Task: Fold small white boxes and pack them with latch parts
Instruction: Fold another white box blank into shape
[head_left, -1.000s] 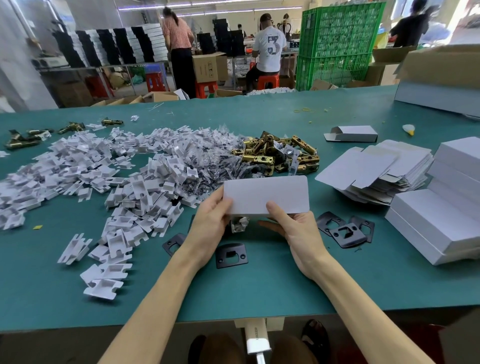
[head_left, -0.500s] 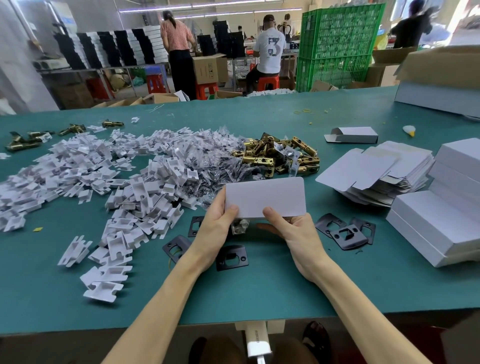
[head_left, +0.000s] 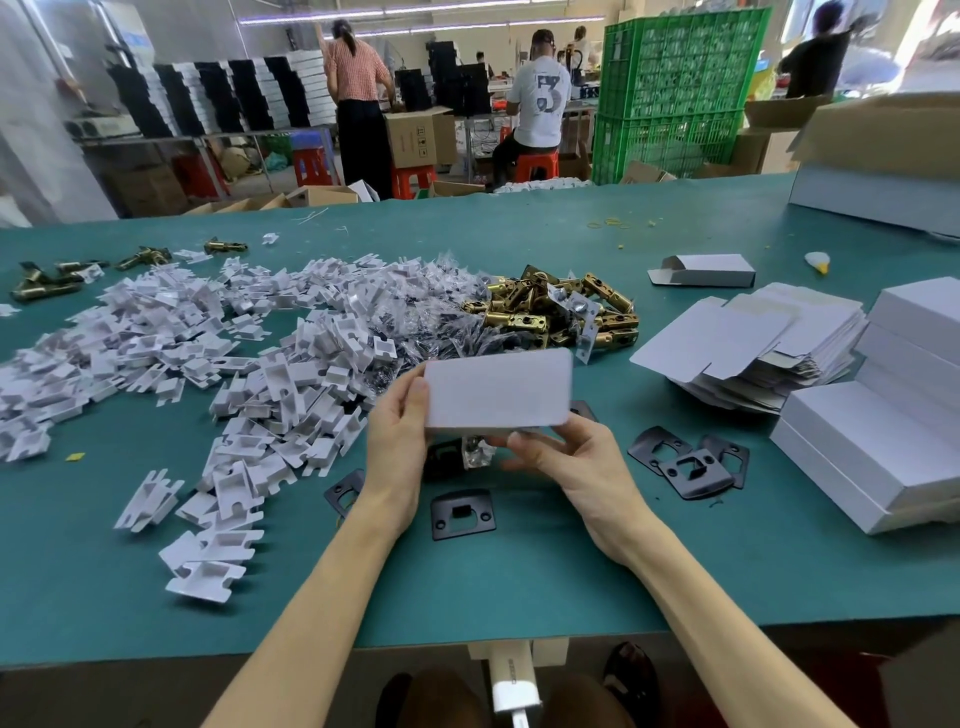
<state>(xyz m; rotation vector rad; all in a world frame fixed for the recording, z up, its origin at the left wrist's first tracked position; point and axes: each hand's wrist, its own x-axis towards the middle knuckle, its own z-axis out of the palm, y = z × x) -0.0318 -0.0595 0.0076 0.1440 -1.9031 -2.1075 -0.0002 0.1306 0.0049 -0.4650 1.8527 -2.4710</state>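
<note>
One box (head_left: 498, 387) shifted left; two hands (head_left: 397, 441) (head_left: 576, 462) grip.

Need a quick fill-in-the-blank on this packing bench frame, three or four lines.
The left hand and right hand grip one ____ box.
The strike plates on the table are ____.
The flat box blanks lie on the person's ____ side.
The stacked crates behind are ____.
Missing: white; black; right; green.
</note>
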